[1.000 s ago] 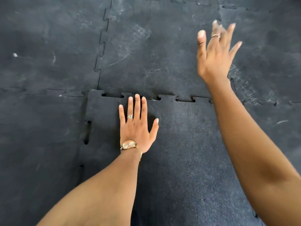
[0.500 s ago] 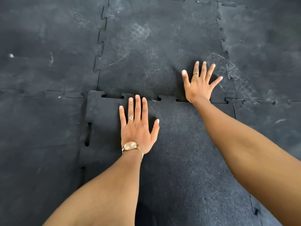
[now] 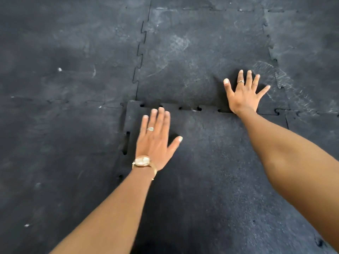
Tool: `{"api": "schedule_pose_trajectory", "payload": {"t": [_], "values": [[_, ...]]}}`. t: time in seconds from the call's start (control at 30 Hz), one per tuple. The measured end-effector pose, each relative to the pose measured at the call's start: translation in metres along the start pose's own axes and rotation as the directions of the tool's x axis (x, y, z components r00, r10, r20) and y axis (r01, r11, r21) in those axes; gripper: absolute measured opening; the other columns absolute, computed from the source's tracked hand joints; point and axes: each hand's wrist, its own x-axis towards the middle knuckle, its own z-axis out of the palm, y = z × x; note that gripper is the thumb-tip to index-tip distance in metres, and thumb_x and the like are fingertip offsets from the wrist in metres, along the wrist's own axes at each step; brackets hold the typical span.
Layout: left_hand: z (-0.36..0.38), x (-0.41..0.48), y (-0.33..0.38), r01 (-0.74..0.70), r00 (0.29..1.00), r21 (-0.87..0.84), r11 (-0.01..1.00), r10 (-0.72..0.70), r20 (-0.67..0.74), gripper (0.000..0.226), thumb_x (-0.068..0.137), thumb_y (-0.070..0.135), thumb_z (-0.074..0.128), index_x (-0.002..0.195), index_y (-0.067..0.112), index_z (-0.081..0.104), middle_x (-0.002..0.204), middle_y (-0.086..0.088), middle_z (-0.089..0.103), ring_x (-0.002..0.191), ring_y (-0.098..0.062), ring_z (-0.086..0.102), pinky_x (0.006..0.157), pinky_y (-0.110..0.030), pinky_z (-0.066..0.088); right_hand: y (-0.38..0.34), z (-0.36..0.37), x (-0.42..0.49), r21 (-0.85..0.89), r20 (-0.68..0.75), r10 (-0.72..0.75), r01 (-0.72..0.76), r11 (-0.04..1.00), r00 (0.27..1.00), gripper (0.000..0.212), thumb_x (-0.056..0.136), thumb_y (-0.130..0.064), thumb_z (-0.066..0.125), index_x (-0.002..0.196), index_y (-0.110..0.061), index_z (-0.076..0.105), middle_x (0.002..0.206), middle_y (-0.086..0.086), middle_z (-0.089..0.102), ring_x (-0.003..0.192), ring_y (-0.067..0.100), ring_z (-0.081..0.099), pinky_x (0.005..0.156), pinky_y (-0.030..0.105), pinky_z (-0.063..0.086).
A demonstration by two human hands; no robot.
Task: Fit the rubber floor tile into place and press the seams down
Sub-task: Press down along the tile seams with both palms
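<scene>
A black speckled rubber floor tile (image 3: 211, 171) lies in front of me among dusty interlocking tiles. Its far seam (image 3: 190, 108) shows small open gaps between the puzzle teeth, and its left seam (image 3: 126, 143) has longer gaps. My left hand (image 3: 156, 140), with a watch and a ring, is over the tile near its far left corner, fingers together and slightly blurred. My right hand (image 3: 244, 92) lies flat with spread fingers on the neighbouring far tile (image 3: 192, 61), its heel on the far seam. Neither hand holds anything.
Scuffed, chalky black tiles (image 3: 64, 79) cover the floor on all sides, joined by puzzle-tooth seams (image 3: 140, 52). A gap shows in the tile's right seam near the bottom right (image 3: 319, 241).
My right hand came down from the air and now lies flat at the far seam. My left hand, flat before, is now blurred and shifted slightly. The far seam's gaps look smaller.
</scene>
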Motion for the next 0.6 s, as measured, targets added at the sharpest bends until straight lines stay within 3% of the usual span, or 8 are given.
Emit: {"api": "schedule_pose_trajectory", "payload": {"t": [0.07,0.23,0.43,0.6], "values": [[0.000,-0.015,-0.027,0.075,0.997,0.030,0.997,-0.075,0.012,0.081,0.095,0.060,0.016,0.154,0.005,0.013,0.162,-0.015,0.012,0.150,-0.031,0.008,0.122,-0.051,0.007,0.000,0.001,0.000,-0.004,0.004,0.002,-0.002,1.000,1.000,0.087,0.089,-0.074,0.005,0.156,-0.018,0.011,0.164,0.006,0.005,0.150,0.030,-0.005,0.112,0.069,-0.008],[0.005,-0.015,-0.027,0.070,0.997,0.014,0.997,-0.070,0.034,0.080,0.094,0.058,0.014,0.155,0.006,0.004,0.163,-0.014,0.003,0.151,-0.028,-0.001,0.121,-0.052,0.003,0.000,-0.001,-0.001,0.032,-0.008,0.000,0.000,0.999,1.000,0.085,0.092,-0.071,0.007,0.155,-0.016,0.017,0.164,0.007,0.008,0.150,0.029,-0.007,0.112,0.068,-0.008],[0.007,-0.016,-0.031,0.081,0.997,-0.072,0.994,-0.080,0.017,0.081,0.093,0.059,0.016,0.155,0.010,0.002,0.164,-0.011,0.001,0.151,-0.024,-0.003,0.122,-0.050,0.001,-0.019,-0.012,-0.020,0.114,-0.136,-0.068,0.084,0.990,0.988,0.066,0.103,-0.051,0.018,0.153,-0.007,0.024,0.162,0.012,0.018,0.151,0.030,-0.003,0.119,0.058,-0.002],[0.009,-0.014,-0.033,0.090,0.996,-0.074,0.993,-0.088,0.033,0.081,0.092,0.061,0.013,0.155,0.012,-0.001,0.164,-0.009,-0.001,0.151,-0.023,-0.005,0.122,-0.050,0.000,-0.098,-0.024,-0.063,0.289,-0.207,-0.262,0.315,0.904,0.942,0.062,0.104,-0.043,0.027,0.153,-0.005,0.021,0.162,0.014,0.015,0.150,0.031,-0.004,0.121,0.051,-0.002]]}}
